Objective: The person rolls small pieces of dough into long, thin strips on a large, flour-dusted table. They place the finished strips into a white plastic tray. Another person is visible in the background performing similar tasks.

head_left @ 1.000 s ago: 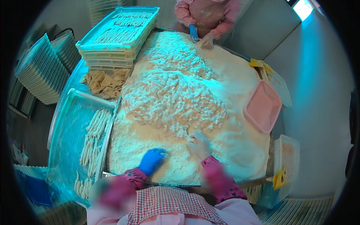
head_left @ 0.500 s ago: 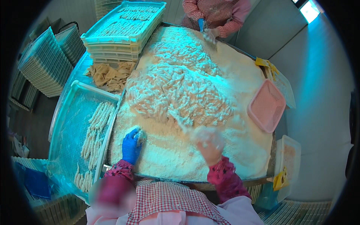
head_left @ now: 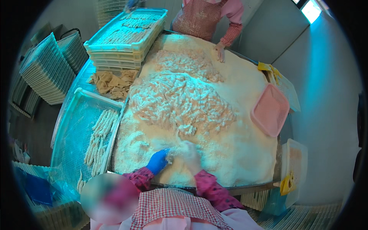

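A wide table is spread with pale crumbs or flour, and a large heap of whitish, coated strips lies in its middle. In front of the heap, at the near side, my two hands come close together over the crumbs. My left hand, in a blue glove, has its fingers curled inward, the tips caked with crumbs; what they hold, if anything, is hidden. My right hand, pale with powder, is smeared by motion just right of it. Loose crumbs lie around both hands.
Left of the table, a mesh tray holds rows of coated strips. Behind it sit a crumpled tan cloth and stacked trays. A pink basket rests at the right edge. Across the table, a person's hand touches the crumbs.
My left hand has moved right and my right hand left and nearer, so they now almost meet. The other person's blue-gloved hand went from the table to above the stacked trays.
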Tool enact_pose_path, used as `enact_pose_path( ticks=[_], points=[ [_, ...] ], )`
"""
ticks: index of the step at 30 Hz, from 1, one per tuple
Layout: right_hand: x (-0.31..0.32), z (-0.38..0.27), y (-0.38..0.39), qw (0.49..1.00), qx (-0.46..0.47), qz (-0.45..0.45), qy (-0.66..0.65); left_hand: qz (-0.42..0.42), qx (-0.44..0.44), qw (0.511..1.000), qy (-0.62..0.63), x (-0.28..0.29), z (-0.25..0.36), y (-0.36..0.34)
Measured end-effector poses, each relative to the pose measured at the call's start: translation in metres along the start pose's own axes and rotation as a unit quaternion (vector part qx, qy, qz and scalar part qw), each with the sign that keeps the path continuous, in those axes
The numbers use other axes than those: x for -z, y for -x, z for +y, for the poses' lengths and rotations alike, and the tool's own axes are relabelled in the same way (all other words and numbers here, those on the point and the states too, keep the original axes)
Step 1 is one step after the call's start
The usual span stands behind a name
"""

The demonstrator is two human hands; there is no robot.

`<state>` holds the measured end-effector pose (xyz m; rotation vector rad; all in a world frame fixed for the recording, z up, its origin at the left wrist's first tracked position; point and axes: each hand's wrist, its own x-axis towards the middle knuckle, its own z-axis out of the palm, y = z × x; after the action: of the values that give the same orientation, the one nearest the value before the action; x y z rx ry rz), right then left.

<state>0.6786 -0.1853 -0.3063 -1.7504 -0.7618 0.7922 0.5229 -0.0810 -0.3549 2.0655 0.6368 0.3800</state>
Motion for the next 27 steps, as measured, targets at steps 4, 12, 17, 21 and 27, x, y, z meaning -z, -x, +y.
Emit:
enact_pose_path(
  ticks=[4, 12, 17, 21, 27],
  points=[
    [0.046, -0.037, 0.01, 0.982, 0.048, 0.068, -0.172, 0.056, 0.047, 0.997, 0.037, 0.041, -0.015, 0.029],
    [0.067, -0.03, 0.016, 0.894, 0.205, -0.13, 0.377, -0.023, -0.17, 0.967, -0.188, 0.042, 0.039, 0.002],
    [0.035, -0.001, 0.013, 0.859, 0.27, -0.069, 0.43, -0.154, -0.043, 0.959, -0.232, 0.025, 0.006, -0.014],
    [0.092, 0.025, 0.027, 0.916, 0.13, 0.007, 0.379, -0.063, -0.08, 0.961, -0.257, 0.044, 0.014, 0.001],
    [0.053, -0.029, 0.017, 0.87, 0.251, 0.046, 0.421, -0.069, 0.106, 0.991, 0.049, -0.007, 0.011, -0.015]
  ],
)
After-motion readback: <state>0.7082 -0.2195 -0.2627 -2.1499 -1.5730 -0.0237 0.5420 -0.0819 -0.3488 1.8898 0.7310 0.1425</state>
